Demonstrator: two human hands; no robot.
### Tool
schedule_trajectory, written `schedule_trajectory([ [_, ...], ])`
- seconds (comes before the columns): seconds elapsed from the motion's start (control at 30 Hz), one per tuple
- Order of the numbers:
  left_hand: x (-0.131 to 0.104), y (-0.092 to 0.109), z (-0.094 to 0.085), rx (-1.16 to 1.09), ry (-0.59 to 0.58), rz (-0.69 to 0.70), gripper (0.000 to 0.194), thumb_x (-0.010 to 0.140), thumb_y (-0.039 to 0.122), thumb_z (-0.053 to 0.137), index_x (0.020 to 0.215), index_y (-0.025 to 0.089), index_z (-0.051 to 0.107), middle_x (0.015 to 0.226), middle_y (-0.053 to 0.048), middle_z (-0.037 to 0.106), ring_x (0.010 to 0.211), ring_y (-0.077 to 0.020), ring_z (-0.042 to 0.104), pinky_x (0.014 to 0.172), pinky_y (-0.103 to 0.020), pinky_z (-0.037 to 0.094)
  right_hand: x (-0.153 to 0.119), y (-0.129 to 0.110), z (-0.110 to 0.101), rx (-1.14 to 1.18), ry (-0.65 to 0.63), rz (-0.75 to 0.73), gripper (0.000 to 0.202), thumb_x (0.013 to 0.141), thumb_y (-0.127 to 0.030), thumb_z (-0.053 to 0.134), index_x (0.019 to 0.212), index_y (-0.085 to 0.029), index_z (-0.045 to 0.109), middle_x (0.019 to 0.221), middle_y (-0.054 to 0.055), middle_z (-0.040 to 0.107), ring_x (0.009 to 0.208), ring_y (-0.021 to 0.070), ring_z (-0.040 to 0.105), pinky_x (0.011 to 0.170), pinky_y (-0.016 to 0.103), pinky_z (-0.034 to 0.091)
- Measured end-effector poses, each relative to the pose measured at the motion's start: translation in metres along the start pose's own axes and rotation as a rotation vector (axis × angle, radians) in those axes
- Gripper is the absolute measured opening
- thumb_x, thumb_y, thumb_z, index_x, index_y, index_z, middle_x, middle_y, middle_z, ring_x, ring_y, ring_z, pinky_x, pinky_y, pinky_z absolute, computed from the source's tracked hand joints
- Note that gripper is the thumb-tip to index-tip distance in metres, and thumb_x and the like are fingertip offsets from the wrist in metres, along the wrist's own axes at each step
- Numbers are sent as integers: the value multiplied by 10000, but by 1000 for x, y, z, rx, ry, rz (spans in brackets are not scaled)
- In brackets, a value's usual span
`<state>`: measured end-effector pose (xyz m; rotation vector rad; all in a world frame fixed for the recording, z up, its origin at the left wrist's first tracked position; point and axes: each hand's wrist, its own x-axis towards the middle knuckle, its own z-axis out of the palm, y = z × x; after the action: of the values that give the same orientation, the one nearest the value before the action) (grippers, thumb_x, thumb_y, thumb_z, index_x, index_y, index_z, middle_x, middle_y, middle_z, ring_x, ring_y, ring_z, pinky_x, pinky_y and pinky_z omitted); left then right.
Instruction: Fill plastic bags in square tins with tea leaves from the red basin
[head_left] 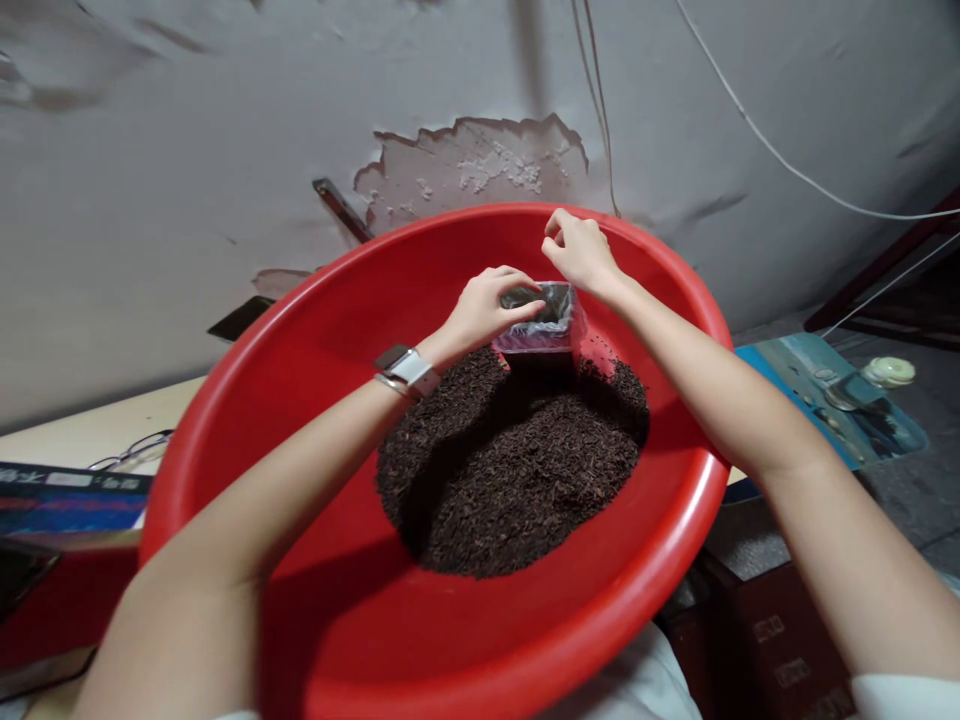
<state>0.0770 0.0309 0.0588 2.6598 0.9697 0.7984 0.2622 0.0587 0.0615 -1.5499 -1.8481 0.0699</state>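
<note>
A large red plastic basin holds a heap of dark brown, dry loose leaves or shreds, likely loose tea. Toward its far side stands a small box lined with a clear plastic bag, its top open and dark contents partly visible. My left hand, with a watch on the wrist, is at the box's left top edge, thumb and fingers apart. Beyond the box, my right hand is raised near the basin's far rim with fingers curled in. Whether anything tiny sits between them is hidden.
A grey wall with peeling paint rises close behind the basin. Eyeglasses and a printed dark blue box lie on the left. A blue picture mat and a pale round-topped object are at right. Cords hang along the wall.
</note>
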Motion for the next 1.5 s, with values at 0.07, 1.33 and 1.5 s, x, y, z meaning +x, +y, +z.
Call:
schedule_trajectory([
  [0.07, -19, 10, 4, 58, 36, 66, 249, 879, 402, 538, 926, 197, 672, 989, -53, 663, 975, -206, 572, 928, -386, 416, 0, -2, 0, -11, -3, 3, 227, 919, -297, 403, 1047, -190, 555, 965, 86, 638, 1021, 282, 581, 925, 552, 413],
  [1.33, -108, 50, 89, 73, -792, 86, 718, 663, 440, 793, 1301, 241, 530, 1297, -151, 529, 1119, -341, 586, 898, -413, 480, -15, -16, 4, -72, -107, -2, 186, 850, -197, 458, 993, -177, 575, 952, 107, 667, 949, 281, 580, 886, 535, 390],
  [1.5, -114, 55, 80, -24, -672, 67, 586, 667, 319, 789, 1210, 215, 593, 1152, -97, 616, 1004, -281, 640, 858, -361, 509, -16, -18, 1, -63, -110, -4, 184, 856, -206, 450, 992, -183, 571, 956, 110, 666, 955, 282, 582, 895, 542, 386],
])
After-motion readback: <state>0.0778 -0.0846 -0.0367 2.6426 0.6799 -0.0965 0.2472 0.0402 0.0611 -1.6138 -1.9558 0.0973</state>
